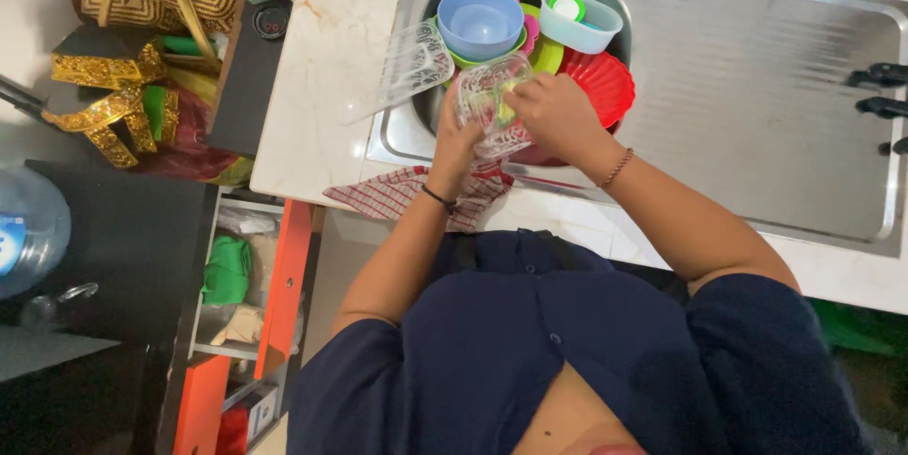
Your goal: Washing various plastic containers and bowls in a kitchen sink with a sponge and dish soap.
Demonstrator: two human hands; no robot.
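A clear glass container (492, 100) is being held over the near edge of the sink (416, 129), gripped by both hands. The left hand (456, 148) is wrapping its fingers around the container's left side, while the right hand (553, 113) is closing over its right rim, fingers curled into it. Just behind it in the sink are lying a blue bowl (480, 20), a red plate (605, 81), a pale blue tub (579, 22) and a clear lid (411, 62) leaning on the sink's left wall. A red checked cloth (397, 192) is draping over the table's near edge, below the left wrist.
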